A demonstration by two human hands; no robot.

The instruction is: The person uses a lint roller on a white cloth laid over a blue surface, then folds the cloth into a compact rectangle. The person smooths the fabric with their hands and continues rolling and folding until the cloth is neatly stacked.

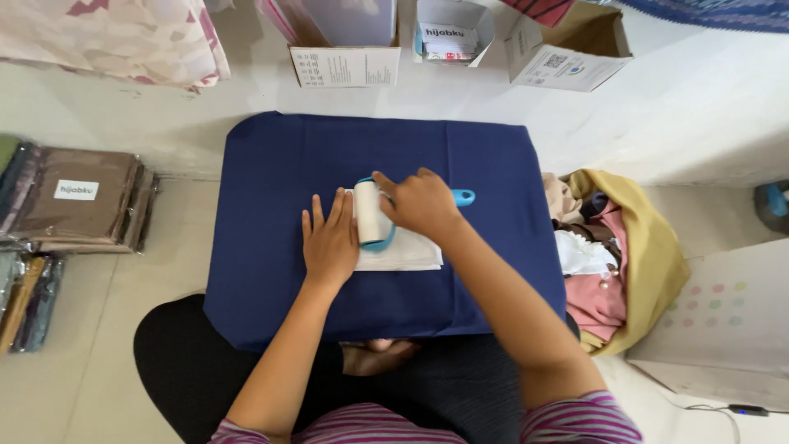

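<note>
Two hands work over a navy cloth [271,279] spread flat across a low desk in front of the seated person. The right hand [421,202] has its fingers closed around a lint roller [369,214], gripping the turquoise handle whose tip [463,197] sticks out to the right of the knuckles. The roller's white drum stands with its long axis running away from the person, roughly at right angles to the handle, and it rests on a small folded white cloth [407,255] lying near the middle of the navy cloth. The left hand [329,240] lies flat, fingers spread and extended, pressing down just beside the drum on its left side, its fingertips touching the edge of the white cloth. So the roller sits between the two hands, the right one holding it, the left one only alongside. To the right, a heap of yellow, pink and white fabric [633,263] lies on the floor; cardboard boxes [345,62] stand beyond the far edge.
</note>
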